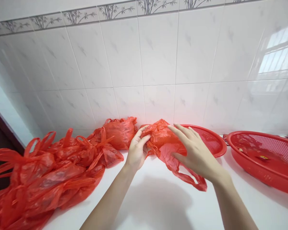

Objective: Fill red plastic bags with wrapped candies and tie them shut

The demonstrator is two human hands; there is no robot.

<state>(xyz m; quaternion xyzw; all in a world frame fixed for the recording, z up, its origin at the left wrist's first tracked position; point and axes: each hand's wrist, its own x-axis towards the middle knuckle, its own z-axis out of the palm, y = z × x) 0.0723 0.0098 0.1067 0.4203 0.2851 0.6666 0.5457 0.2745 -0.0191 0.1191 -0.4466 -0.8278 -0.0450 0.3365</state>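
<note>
A crumpled red plastic bag [166, 137] is held up over the white tabletop, its loop handles hanging toward the lower right. My left hand [137, 149] grips the bag's left side between thumb and fingers. On the other side my right hand [194, 147] has its fingers stretched out and apart, lying against or just beside the bag; whether it touches is hard to tell. What is inside the bag cannot be made out.
Many tied red plastic bags [62, 172] are heaped at the left, and another full bag [121, 132] stands by the tiled wall [158, 57]. Behind my right hand is a red mesh basket [213, 140]. A larger red basket [261, 169] with small items inside stands at the right.
</note>
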